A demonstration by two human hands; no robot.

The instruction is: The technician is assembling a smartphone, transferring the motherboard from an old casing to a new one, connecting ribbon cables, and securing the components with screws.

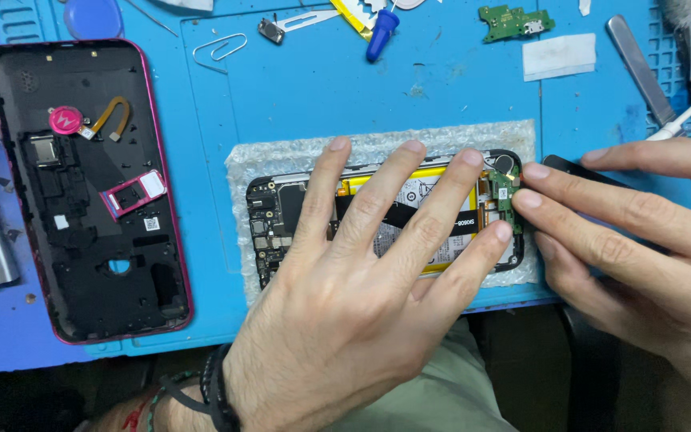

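Opened black smartphone with exposed yellow battery (429, 204): lies back-up on a sheet of clear bubble wrap (297, 154), on the blue silicone mat of the desk (345, 88).

Left hand (369, 280): fingers spread wide, pressing flat across the phone; it grips nothing.

Right hand (641, 240): fingertips (531, 186) meet at the small green circuit board (504, 192) at the phone's right end; a black flat tool (581, 170) shows beneath the fingers, though the grip on it is unclear.

Detached pink-rimmed black back cover (89, 192): well apart, left.

Steel paperclip (219, 50), blue-capped tip (381, 34), second green board (515, 22), white pad (558, 56): along the far edge.
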